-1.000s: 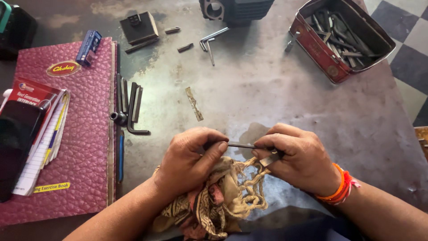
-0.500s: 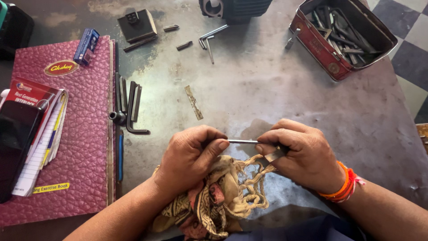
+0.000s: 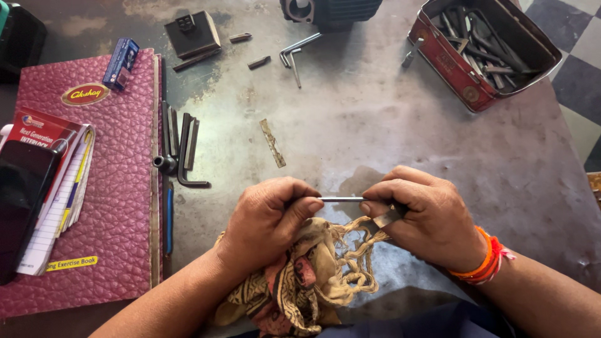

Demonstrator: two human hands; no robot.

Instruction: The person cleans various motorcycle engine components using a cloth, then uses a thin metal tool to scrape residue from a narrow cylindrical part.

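A thin metal rod (image 3: 341, 199) spans level between both my hands, near the front of the worn metal table (image 3: 375, 125). My left hand (image 3: 266, 219) pinches its left end and also bunches a frayed, patterned tan rag (image 3: 313, 278) under the palm. My right hand (image 3: 426, 216) grips the rod's right end; a short flat metal piece (image 3: 385, 218) sticks out beneath its fingers. Orange thread bands circle my right wrist.
A red tin (image 3: 485, 53) of metal tools stands at the back right. Hex keys (image 3: 181, 150) lie beside a maroon book (image 3: 94, 175) on the left, with a phone (image 3: 22, 206) on top. A dark block (image 3: 193, 34), small bits and a dark machine part (image 3: 332, 11) sit at the back.
My hands have eased slightly apart, so more of the rod shows between them. The rag and everything else on the table stay put.
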